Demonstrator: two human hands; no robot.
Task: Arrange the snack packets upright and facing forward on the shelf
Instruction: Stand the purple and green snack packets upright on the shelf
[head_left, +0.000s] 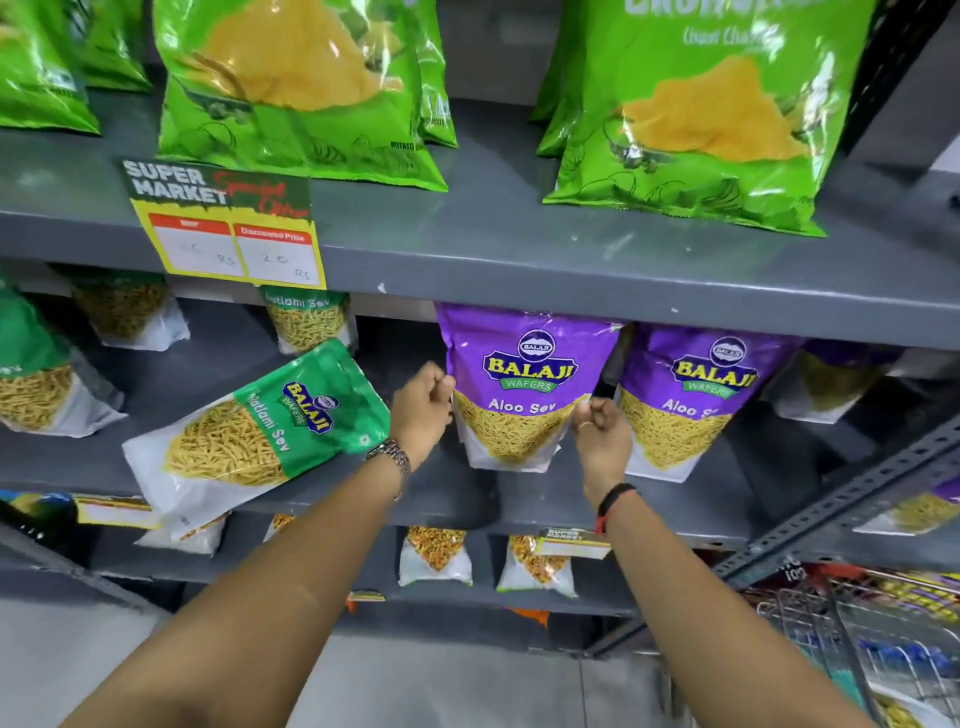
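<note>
Purple and upright, a snack packet (519, 384) is held on the middle shelf (447, 488), label facing forward. Its left edge is pinched by the closed fingers of the left hand (422, 402), its right edge by the right hand (600, 423), seemingly to square it. Just to the left, a green packet (260, 431) is tilted over and probably needs straightening.
</note>
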